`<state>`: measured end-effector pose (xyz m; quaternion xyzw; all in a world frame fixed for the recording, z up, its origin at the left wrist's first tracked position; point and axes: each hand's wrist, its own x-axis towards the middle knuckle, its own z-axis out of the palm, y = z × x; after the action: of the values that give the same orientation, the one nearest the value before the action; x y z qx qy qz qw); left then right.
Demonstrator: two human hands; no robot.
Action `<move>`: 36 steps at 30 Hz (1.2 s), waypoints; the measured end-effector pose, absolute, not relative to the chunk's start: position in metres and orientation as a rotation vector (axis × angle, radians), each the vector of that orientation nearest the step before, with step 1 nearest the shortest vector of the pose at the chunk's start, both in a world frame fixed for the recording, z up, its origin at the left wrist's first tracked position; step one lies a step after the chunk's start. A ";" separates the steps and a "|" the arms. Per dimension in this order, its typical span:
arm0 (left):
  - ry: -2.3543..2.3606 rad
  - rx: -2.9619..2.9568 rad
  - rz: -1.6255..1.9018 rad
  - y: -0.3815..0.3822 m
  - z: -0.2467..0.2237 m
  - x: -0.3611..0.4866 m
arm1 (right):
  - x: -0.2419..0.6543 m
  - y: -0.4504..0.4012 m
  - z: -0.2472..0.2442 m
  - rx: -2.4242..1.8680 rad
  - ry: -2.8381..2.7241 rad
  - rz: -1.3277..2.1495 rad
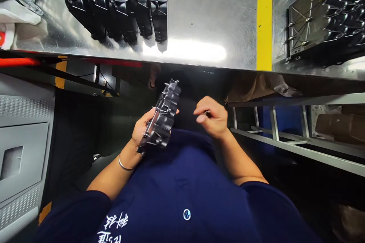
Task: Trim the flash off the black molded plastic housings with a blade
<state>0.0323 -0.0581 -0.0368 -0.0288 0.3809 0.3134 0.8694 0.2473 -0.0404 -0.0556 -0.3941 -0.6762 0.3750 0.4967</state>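
- We see the left hand (139,127) wrapped around the side of a glossy, ribbed, black moulded part (164,117), apparently plastic; it is held tilted in front of the navy cloth shirt (182,174), apart from the bench.
- The right hand (213,115) is half curled beside it, thumb and forefinger near each other; a small, dark, shiny thing (207,113) shows between them.
- We judge that the moulded part could slip, as only one hand carries it and its slant may twist it in the grip.
- If the small thing is sharp, a hasty stroke could scratch the moulding or nick the left fingers.
- Lifted carelessly, the part could catch its thin projections on the shiny metal bench (211,11) or jostle the close-set rows of black mouldings (119,3) near its edge.
- We cannot tell how firm the left grip is, for most of its fingers are behind the part.
- The right fingers are blurred, so we cannot identify what they pinch.
- The frame cuts off the stack of dark, ribbed mouldings (342,19) at right.
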 end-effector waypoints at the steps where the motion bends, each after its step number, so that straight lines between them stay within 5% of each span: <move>1: 0.697 -0.031 0.579 -0.058 -0.038 0.030 | 0.249 -0.037 -0.056 -1.046 -1.519 0.930; 9: 0.429 0.091 0.300 -0.069 -0.051 0.020 | 0.260 -0.019 -0.065 -0.912 -1.381 1.616; 14: 0.670 0.239 0.345 -0.067 -0.051 0.001 | 0.260 -0.021 -0.055 -1.057 -1.202 1.507; 22: 1.070 0.567 0.882 -0.046 -0.041 0.015 | 0.227 -0.029 -0.057 -1.158 -0.767 1.489; 36: 1.160 0.138 0.997 -0.054 -0.044 0.035 | 0.245 -0.026 -0.049 -1.090 -1.061 1.736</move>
<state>0.0348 -0.0542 -0.0436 0.0626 0.5247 0.4509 0.7193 0.2449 -0.0261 -0.0486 -0.4317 -0.4204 0.6878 0.4048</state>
